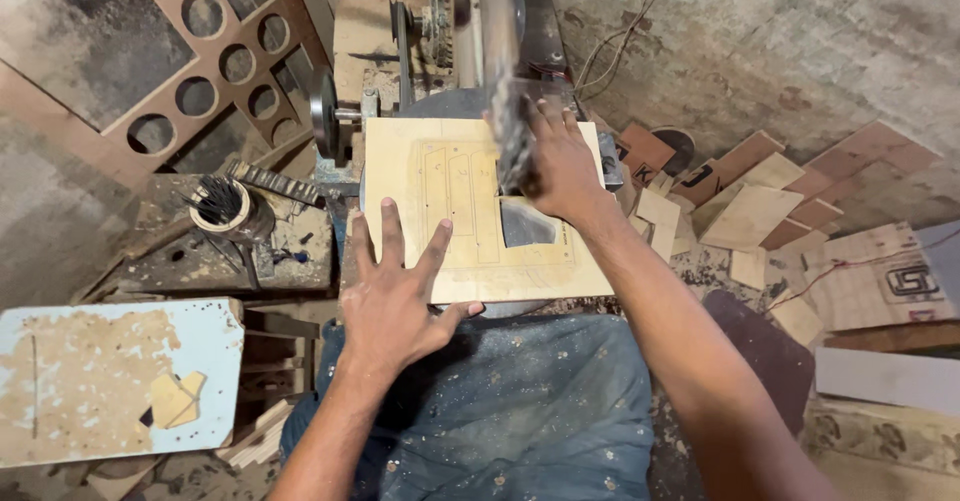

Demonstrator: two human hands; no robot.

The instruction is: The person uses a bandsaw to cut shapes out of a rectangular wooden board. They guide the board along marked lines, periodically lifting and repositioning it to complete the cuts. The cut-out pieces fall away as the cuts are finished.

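- A large brown board with round holes (215, 46) leans at the upper left, dusty and cut with rows of circles.
- A pale blue panel (110, 381) lies at the lower left, its paint worn off to bare wood over much of its face.
- A heap of flat wood offcuts (760, 201) lies at the right, tan and brown; one pale piece there, the marked offcut (885, 276), bears a dark boxed mark on a drawn grid.
- The plywood sheet (470, 261) lies flat on the small round saw table (450, 106), right in front of the person's lap; pencilled outlines of long narrow shapes run across it, and a dark cut-out gap shows near its middle.
- The blurred blade (510, 131) comes down onto the sheet beside the right hand.
- The left hand (390, 296) lies open, fingers spread, palm pressing the sheet's near left edge.
- The right hand (560, 166) lies flat on the sheet's far right part, fingers extended, just beside the blade.
- A round tin of dark bits (225, 206) stands left of the sheet.
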